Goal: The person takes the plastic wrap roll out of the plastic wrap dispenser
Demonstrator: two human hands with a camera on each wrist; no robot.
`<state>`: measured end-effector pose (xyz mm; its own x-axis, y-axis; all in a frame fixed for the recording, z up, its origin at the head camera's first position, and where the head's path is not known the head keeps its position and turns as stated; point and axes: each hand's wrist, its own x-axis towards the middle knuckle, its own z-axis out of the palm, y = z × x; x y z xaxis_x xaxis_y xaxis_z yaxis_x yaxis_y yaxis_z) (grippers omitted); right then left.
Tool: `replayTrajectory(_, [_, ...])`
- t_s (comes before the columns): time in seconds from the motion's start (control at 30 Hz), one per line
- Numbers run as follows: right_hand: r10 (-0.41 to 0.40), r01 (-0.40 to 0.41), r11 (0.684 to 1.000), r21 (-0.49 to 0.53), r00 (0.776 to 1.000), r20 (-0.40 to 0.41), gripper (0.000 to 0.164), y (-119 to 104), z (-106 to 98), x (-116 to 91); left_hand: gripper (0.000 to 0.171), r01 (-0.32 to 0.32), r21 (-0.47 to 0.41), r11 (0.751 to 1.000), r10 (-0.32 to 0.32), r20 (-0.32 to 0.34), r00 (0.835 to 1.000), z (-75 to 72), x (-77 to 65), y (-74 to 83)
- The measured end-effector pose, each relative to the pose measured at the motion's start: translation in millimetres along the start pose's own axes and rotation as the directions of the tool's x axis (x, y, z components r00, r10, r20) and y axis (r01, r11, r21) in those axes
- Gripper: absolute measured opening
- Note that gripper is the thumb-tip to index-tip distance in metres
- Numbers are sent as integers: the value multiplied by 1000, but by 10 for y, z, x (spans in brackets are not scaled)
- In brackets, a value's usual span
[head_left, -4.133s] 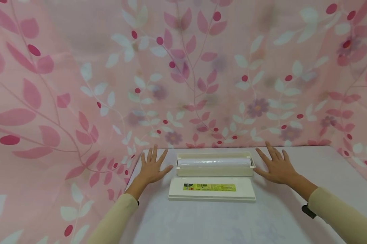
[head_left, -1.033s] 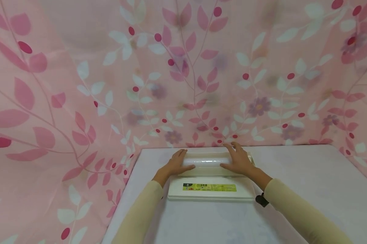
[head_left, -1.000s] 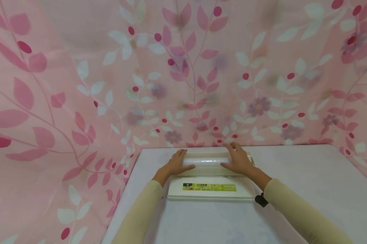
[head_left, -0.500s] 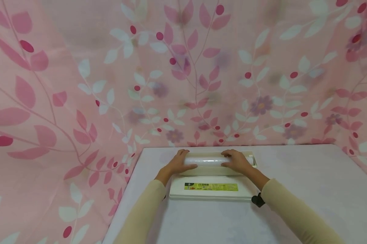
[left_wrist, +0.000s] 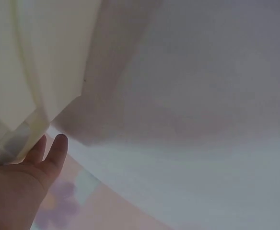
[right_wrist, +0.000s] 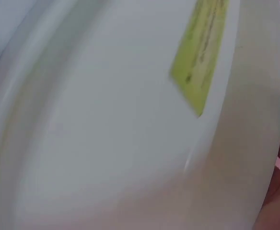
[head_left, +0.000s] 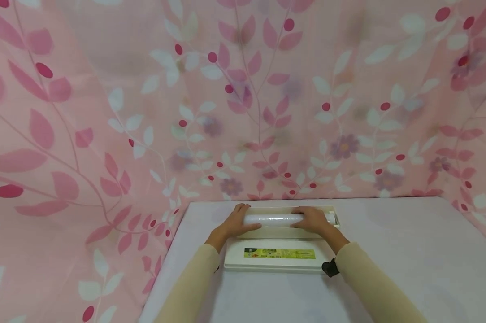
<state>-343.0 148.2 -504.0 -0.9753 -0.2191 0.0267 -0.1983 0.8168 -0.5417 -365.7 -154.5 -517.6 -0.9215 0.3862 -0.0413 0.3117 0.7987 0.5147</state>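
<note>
A whitish roll of plastic film (head_left: pixel 273 219) lies in a long cream box (head_left: pixel 275 233) near the table's back edge. My left hand (head_left: pixel 232 224) grips the roll's left end, thumb in front and fingers behind, hiding that end. Toward the right end, my right hand (head_left: pixel 313 221) holds the roll with bent fingers over it; the tip shows beyond. In the left wrist view, the left hand (left_wrist: pixel 17 194) is at the box's corner. Just in front of the box lies its cream lid (head_left: pixel 267 264), with a yellow-green label (head_left: pixel 279 254).
A white cloth covers the table (head_left: pixel 388 251). Pink floral curtain (head_left: pixel 243 112) hangs behind and along the sides, close to the table's back edge. A dark band (head_left: pixel 330 268) sits on the right wrist, over the lid's right corner.
Both hands, spread flat beside the box 4.1 seconds ago, have come inward onto the roll. Over the last second the right hand's fingers have bent over it. Box and lid stay put.
</note>
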Motion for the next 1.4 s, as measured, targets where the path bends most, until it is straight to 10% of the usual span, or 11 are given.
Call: replayTrajectory(1.4, [4, 23, 967, -252, 994, 105, 75, -100, -59, 107, 93, -16, -117, 993, 12, -31, 999, -17, 8, -7])
